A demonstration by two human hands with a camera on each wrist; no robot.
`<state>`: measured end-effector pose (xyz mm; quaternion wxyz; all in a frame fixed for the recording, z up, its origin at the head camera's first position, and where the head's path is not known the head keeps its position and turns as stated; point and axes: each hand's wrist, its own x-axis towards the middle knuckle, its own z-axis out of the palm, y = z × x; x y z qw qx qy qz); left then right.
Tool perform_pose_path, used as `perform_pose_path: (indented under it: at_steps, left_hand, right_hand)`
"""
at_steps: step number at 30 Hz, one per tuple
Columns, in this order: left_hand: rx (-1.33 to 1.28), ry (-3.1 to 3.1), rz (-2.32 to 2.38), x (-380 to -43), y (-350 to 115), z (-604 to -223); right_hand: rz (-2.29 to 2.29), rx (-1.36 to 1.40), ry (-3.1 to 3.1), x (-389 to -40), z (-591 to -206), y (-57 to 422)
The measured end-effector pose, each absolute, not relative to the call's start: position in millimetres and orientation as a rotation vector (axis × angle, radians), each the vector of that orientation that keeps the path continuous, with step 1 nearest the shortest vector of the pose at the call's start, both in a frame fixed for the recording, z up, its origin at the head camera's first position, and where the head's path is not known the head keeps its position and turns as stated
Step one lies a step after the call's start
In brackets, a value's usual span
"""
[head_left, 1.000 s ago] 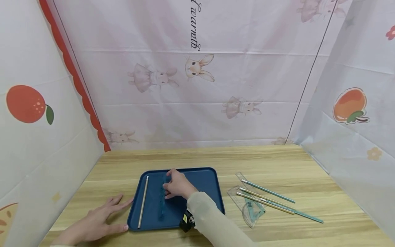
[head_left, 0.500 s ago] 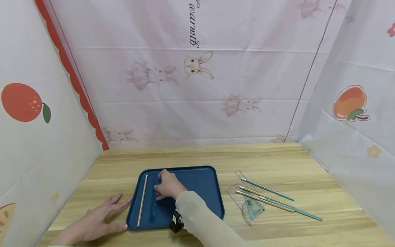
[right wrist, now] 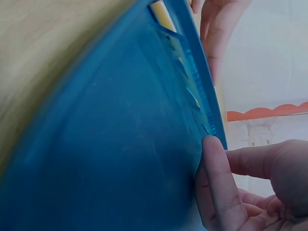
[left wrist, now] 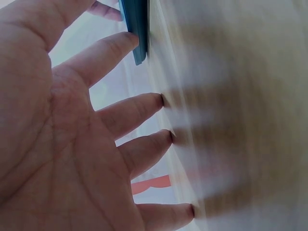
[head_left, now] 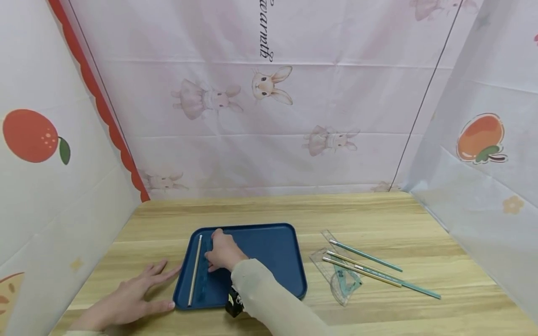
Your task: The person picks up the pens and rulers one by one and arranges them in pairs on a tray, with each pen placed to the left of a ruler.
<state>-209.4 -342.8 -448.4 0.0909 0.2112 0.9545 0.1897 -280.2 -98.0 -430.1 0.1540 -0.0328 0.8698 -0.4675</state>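
Note:
A dark blue tray lies on the wooden table, a gold pencil lengthwise along its left side. Just right of this pencil is a see-through teal ruler with a wavy edge, nearly parallel to it. My right hand reaches over the tray and pinches the ruler near its far end; in the right wrist view the fingertips are right at it. My left hand rests spread on the table, thumb and forefinger against the tray's left rim.
Right of the tray, several gold and teal pencils lie across clear rulers and a teal set square. A clear protractor is among them. Printed cloth walls close off the back and both sides.
My right hand has moved left across the tray with the ruler, bringing it from near the tray's middle to beside the gold pencil. The left hand has stayed at the rim.

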Motion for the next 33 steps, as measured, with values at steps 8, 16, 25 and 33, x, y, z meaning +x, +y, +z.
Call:
perform_pose_path:
  at_steps: [8, 16, 25, 33]
  left_hand:
    - [0.631, 2.843, 0.550, -209.6, -343.3, -448.5]
    - [0.625, 2.835, 0.552, -210.8, -342.3, -448.7]
    - [0.595, 2.805, 0.560, -211.5, -342.2, -447.2]
    - [0.603, 2.811, 0.565, -210.5, -342.5, -447.2]
  right_hand:
    - [-1.317, -0.150, 2.518, -277.3, -429.9, -94.1]
    - [-1.312, -0.182, 2.516, -279.0, -430.8, -86.4]
    - [-1.312, -0.229, 2.506, -274.9, -427.2, -77.3]
    - [-1.309, -0.274, 2.524, -275.5, -422.6, -63.3]
